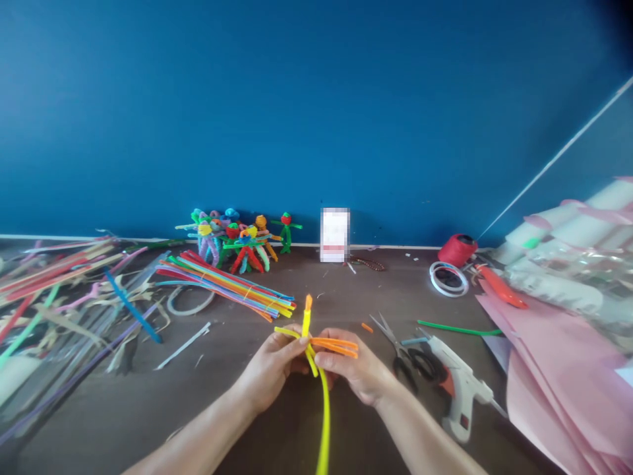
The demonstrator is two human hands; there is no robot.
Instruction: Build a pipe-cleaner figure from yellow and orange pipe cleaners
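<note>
Head view:
- My left hand (274, 366) and right hand (351, 366) are together, both clamped on one pipe-cleaner twist (307, 343).
- From the twist, a yellow pipe cleaner (324, 422) runs down toward me, and orange pipe cleaners (336, 348) stick out to the right under my right fingers (336, 359). An orange-tipped yellow end (307, 315) stands up above it.
- Just right of the twist lie a small orange piece (366, 327) and scissors (400, 349).
- Further right are a white glue gun (459, 382), a green pipe cleaner (457, 328) and pink paper sheets (554, 389).
- Beyond the twist, a bundle of multicoloured pipe cleaners (227, 287) lies on the brown tabletop (123, 402).
- Further out, behind the twist, pipe-cleaner figures (232, 241) stand against the blue wall (316, 112), beside a blurred card (335, 234).
- Up and to the right of the twist sit a red spool (457, 251) and a white ring of tape (448, 279).
- Well left of the twist is a messy heap of strips (64, 284).
</note>
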